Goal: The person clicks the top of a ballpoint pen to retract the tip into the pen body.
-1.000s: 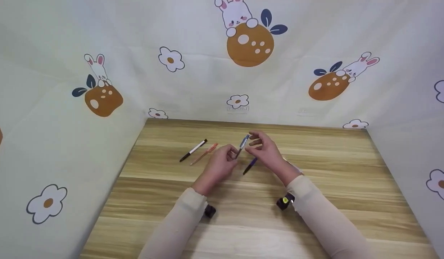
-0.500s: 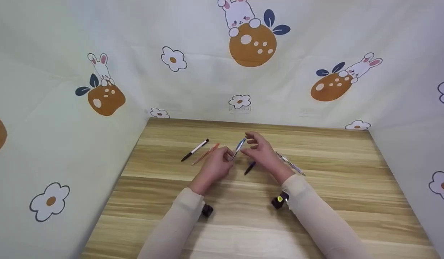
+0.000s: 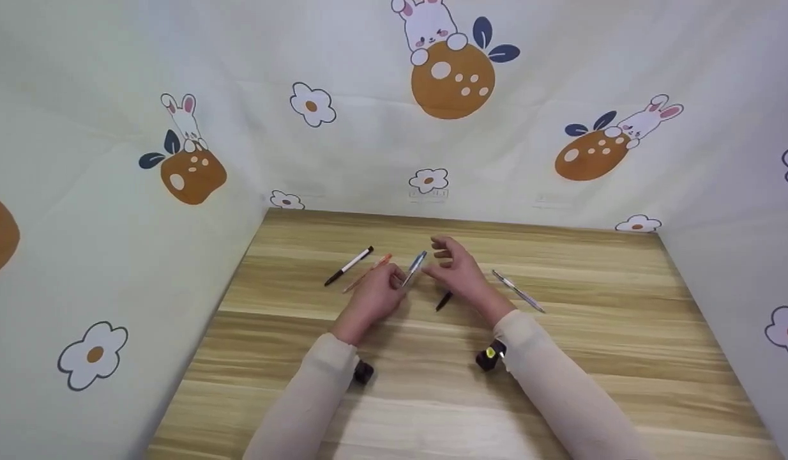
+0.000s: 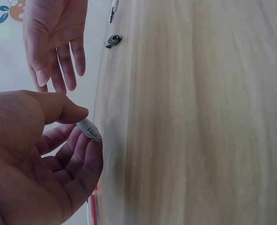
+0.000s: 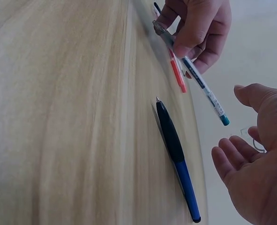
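In the head view my left hand (image 3: 376, 295) pinches a pen (image 3: 414, 265) with a blue-green end, holding it tilted above the table. The right wrist view shows this pen (image 5: 207, 91) has a whitish printed barrel; its lower end lies between thumb and fingers. My right hand (image 3: 461, 271) is close by on the right, thumb and fingers apart, holding nothing. Beneath it lies a blue-and-black pen (image 5: 173, 136), partly hidden in the head view. Beside my left hand rests an orange-red pen (image 3: 382, 260), partly covered by that hand.
A white pen with black ends (image 3: 349, 265) lies left of the orange-red one. Farther right is a slim silvery clear pen (image 3: 519, 292). Printed cloth walls (image 3: 368, 147) bound the wooden table (image 3: 432, 396) at the back and sides.
Both hands have shifted left, the left one carrying the pen. My right fingers now stand farther from the pen's blue-green end. The silvery pen, earlier mostly covered by the right arm, is now fully visible.
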`<act>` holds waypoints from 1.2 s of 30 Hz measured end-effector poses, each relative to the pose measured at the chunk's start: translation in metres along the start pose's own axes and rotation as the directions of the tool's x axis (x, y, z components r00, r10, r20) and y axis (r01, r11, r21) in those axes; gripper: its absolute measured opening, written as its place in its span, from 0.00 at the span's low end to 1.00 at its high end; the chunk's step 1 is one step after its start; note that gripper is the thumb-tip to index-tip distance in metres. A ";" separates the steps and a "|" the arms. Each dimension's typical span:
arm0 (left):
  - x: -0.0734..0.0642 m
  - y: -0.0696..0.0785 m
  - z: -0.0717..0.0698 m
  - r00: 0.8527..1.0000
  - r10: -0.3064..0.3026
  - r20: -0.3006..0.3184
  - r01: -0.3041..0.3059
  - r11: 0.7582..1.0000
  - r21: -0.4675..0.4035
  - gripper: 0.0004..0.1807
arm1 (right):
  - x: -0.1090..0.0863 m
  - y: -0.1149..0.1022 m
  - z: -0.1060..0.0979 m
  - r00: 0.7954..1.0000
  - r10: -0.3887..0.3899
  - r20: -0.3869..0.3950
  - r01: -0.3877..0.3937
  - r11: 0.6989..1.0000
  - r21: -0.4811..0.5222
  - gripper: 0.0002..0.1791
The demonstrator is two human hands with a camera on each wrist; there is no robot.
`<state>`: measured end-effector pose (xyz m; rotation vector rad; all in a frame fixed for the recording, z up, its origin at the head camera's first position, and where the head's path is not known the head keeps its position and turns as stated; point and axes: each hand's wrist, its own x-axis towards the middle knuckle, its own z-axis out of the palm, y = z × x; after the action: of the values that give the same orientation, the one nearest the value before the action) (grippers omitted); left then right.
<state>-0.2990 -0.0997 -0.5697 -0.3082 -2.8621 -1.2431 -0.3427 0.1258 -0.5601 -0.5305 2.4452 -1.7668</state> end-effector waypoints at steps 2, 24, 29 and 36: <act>-0.001 -0.001 -0.002 1.000 -0.007 -0.003 0.007 1.000 0.003 0.08 | 0.000 0.000 0.000 1.000 0.011 0.006 -0.011 1.000 -0.001 0.39; 0.000 -0.005 -0.009 0.991 -0.132 -0.002 0.132 0.985 0.110 0.09 | 0.004 0.000 0.013 1.000 0.024 0.018 -0.024 0.999 0.034 0.38; 0.000 -0.006 -0.011 0.992 -0.126 -0.014 0.127 0.981 0.147 0.09 | 0.004 0.000 0.014 1.000 0.018 0.020 -0.019 0.999 0.035 0.37; -0.003 -0.006 -0.013 0.997 -0.042 -0.067 0.057 0.967 0.248 0.07 | 0.004 -0.002 0.016 0.999 0.038 0.024 -0.039 0.999 0.030 0.37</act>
<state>-0.2978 -0.1133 -0.5656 -0.1915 -2.9447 -0.8651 -0.3419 0.1096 -0.5625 -0.4948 2.3929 -1.7699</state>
